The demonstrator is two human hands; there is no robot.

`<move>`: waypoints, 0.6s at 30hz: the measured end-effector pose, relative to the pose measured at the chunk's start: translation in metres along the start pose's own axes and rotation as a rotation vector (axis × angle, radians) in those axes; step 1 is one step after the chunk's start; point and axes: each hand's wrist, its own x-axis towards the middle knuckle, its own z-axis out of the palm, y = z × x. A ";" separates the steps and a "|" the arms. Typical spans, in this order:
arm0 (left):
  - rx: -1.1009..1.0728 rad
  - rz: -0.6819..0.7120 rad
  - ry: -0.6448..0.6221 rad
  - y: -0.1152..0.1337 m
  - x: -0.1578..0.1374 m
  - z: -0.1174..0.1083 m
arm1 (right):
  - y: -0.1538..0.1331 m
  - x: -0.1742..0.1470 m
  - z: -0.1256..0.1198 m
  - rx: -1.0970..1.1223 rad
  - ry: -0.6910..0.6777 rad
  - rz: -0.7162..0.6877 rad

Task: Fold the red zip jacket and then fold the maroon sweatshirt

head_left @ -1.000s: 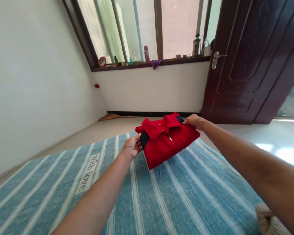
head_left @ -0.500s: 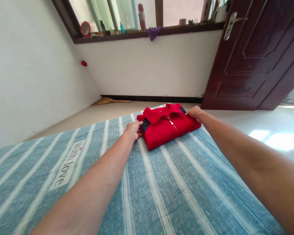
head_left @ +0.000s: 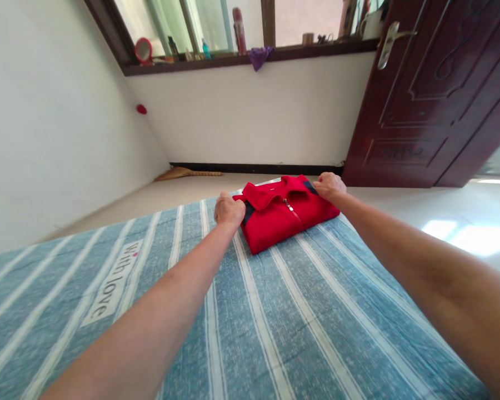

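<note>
A red jacket (head_left: pixel 275 222) with dark shoulder patches, a collar and a front zip lies folded on the blue striped bedspread (head_left: pixel 316 289), close to the bed's far edge. My left hand (head_left: pixel 229 211) is closed at the jacket's left shoulder, fingers curled on the dark patch. At the opposite shoulder, my right hand (head_left: pixel 330 186) pinches the cloth beside the other dark patch. The collar faces away from me, and the zip pull shows in the middle.
Beyond the bed, a broom (head_left: pixel 187 173) lies on the floor by the wall. A dark red door (head_left: pixel 433 111) stands at the right. The window sill (head_left: pixel 200 65) carries a round mirror (head_left: pixel 143 50), a purple cloth (head_left: pixel 259 56) and a tall flask (head_left: pixel 239 30).
My left hand has moved up from the jacket's left side and curled over its shoulder. My right hand has risen slightly toward the far shoulder. The jacket stays almost in place.
</note>
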 end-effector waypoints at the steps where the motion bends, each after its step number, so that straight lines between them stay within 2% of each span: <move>1: 0.109 0.108 0.024 0.002 -0.003 0.001 | -0.007 -0.001 -0.003 -0.008 0.018 -0.048; 4: 0.505 0.460 -0.020 0.003 -0.016 0.006 | -0.026 -0.004 -0.001 -0.028 -0.004 -0.241; 6: 0.680 0.593 -0.103 -0.002 -0.025 0.013 | -0.031 -0.007 0.009 -0.067 -0.090 -0.371; 8: 0.789 0.584 -0.212 -0.009 -0.031 0.019 | -0.030 -0.009 0.022 -0.105 -0.179 -0.439; 11: 0.885 0.457 -0.336 -0.018 -0.034 0.025 | -0.022 -0.012 0.037 -0.125 -0.232 -0.438; 14: 0.909 0.402 -0.369 -0.018 -0.034 0.025 | -0.019 -0.013 0.040 -0.142 -0.252 -0.445; 18: 0.967 0.394 -0.376 -0.005 -0.040 0.022 | -0.027 -0.017 0.030 -0.171 -0.246 -0.448</move>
